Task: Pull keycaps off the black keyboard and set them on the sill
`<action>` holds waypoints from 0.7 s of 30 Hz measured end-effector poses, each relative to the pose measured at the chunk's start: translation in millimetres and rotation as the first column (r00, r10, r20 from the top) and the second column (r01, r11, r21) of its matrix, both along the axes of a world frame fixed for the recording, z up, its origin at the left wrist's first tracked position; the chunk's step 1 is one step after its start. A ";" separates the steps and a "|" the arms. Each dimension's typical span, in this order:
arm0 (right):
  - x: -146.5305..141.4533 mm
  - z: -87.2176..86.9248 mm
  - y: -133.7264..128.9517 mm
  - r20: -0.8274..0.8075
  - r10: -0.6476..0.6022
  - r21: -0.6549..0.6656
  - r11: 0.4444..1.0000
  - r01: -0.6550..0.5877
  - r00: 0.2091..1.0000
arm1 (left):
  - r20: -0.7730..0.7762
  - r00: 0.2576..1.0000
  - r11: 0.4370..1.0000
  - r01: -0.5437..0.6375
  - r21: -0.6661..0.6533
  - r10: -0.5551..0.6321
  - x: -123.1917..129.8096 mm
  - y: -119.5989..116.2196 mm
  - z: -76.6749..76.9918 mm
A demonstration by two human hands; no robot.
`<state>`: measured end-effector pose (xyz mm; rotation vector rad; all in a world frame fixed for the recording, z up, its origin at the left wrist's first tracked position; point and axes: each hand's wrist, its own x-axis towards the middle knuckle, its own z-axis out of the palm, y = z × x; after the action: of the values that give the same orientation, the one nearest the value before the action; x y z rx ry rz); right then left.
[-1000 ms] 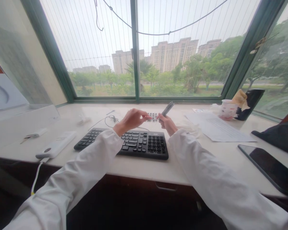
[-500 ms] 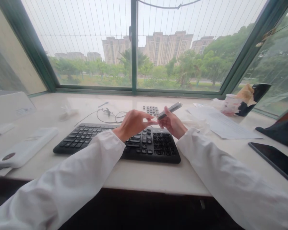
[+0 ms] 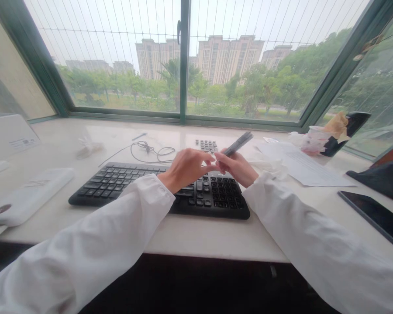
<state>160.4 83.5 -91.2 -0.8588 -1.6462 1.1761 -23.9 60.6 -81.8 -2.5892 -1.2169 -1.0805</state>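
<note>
Over a black keyboard (image 3: 118,179), my two hands meet fingertip to fingertip. My right hand (image 3: 236,168) is closed around a slim dark grey, stick-like object (image 3: 239,143), which slants up and away to the right; I cannot make out its kind. My left hand (image 3: 190,168) is closed in a pinch close to the right fingertips, and what lies in it is too small or hidden to name. At its right end the keyboard's number pad (image 3: 227,192) looks stripped of keycaps. Behind my hands, several loose keycaps (image 3: 206,145) lie in rows.
A coiled cable (image 3: 150,150) and a crumpled plastic bag (image 3: 88,148) lie toward the window. On the left is a white device (image 3: 32,192). Paper sheets (image 3: 304,168), a crumpled cup (image 3: 314,138) and a dark phone (image 3: 375,218) are at the right.
My right hand has turned, so the dark stick-like object points up more steeply and its lower part is more covered. The hands stay together; the camera view has shifted slightly.
</note>
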 end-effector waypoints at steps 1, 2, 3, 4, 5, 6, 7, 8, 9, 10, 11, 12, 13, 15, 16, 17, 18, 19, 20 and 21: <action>2.1 1.5 -0.4 0.064 -0.011 0.029 1.000 0.009 0.998 | -0.027 1.000 1.000 -0.012 -0.013 0.012 -1.1 -0.5 0.9; 4.3 3.3 -1.1 0.127 -0.036 0.057 0.998 0.029 0.991 | -0.060 0.998 0.999 -0.017 -0.029 0.015 -2.9 -0.6 2.3; 6.3 5.2 -2.2 0.185 -0.073 0.081 0.995 0.059 0.980 | -0.100 0.995 0.999 -0.010 -0.051 0.004 -5.4 -0.4 4.3; 7.8 6.9 -3.8 0.233 -0.116 0.098 0.991 0.095 0.966 | -0.146 0.989 0.997 0.017 -0.079 -0.028 -8.4 0.2 6.7; 8.6 8.2 -5.7 0.275 -0.154 0.108 0.986 0.128 0.949 | -0.192 0.978 0.992 0.060 -0.112 -0.081 -11.8 0.8 9.4; 8.8 8.9 -8.0 0.312 -0.183 0.114 0.981 0.155 0.932 | -0.228 0.963 0.982 0.114 -0.149 -0.147 -15.1 1.5 12.3; 8.3 8.8 -10.5 0.343 -0.201 0.118 0.978 0.170 0.918 | -0.249 0.945 0.969 0.167 -0.182 -0.210 -18.2 2.1 15.0; 7.1 7.9 -13.0 0.369 -0.209 0.126 0.977 0.174 0.906 | -0.259 0.929 0.955 0.211 -0.210 -0.263 -20.9 2.5 17.4; 5.5 6.3 -15.3 0.389 -0.210 0.137 0.976 0.169 0.897 | -0.263 0.917 0.942 0.241 -0.232 -0.300 -23.0 2.7 19.4; 3.6 4.1 -17.2 0.404 -0.207 0.149 0.976 0.159 0.891 | -0.265 0.909 0.934 0.259 -0.247 -0.322 -24.5 2.8 20.9; 1.6 1.6 -18.7 0.412 -0.203 0.162 0.976 0.147 0.888 | -0.268 0.904 0.928 0.267 -0.258 -0.334 -25.4 2.7 22.0; -0.2 -0.9 -19.7 0.418 -0.199 0.174 0.975 0.137 0.886 | -0.273 0.899 0.924 0.270 -0.270 -0.343 -25.9 2.6 22.8; -1.8 -3.2 -20.5 0.424 -0.197 0.185 0.974 0.128 0.884 | -0.277 0.895 0.920 0.272 -0.282 -0.350 -26.0 2.4 23.3; -4.3 -6.3 -21.6 0.428 -0.203 0.205 0.971 0.125 0.881 | -0.284 0.888 0.913 0.275 -0.301 -0.361 -25.9 2.2 24.0; -5.3 -6.9 -22.3 0.430 -0.207 0.215 0.969 0.124 0.879 | -0.285 0.884 0.908 0.280 -0.311 -0.370 -25.8 2.2 24.3; -6.1 -6.7 -23.3 0.435 -0.210 0.226 0.967 0.119 0.876 | -0.283 0.880 0.903 0.287 -0.320 -0.381 -25.9 2.2 24.6; -7.0 -6.0 -24.6 0.445 -0.210 0.240 0.964 0.110 0.870 | -0.280 0.876 0.897 0.297 -0.329 -0.393 -26.1 2.3 24.9; -8.0 -4.7 -26.1 0.459 -0.212 0.254 0.962 0.101 0.863 | -0.274 0.872 0.890 0.309 -0.335 -0.405 -26.4 2.4 25.1; -8.9 -3.1 -28.0 0.473 -0.216 0.267 0.959 0.094 0.854 | -0.267 0.869 0.884 0.321 -0.339 -0.417 -26.7 2.6 25.2; -10.0 -1.4 -29.9 0.485 -0.221 0.277 0.957 0.091 0.846 | -0.258 0.865 0.878 0.334 -0.343 -0.430 -27.1 2.7 25.2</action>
<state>150.5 53.6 -92.5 -1.1905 -2.0477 0.6336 -51.0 63.4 -56.6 -3.1685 -0.8486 -0.4922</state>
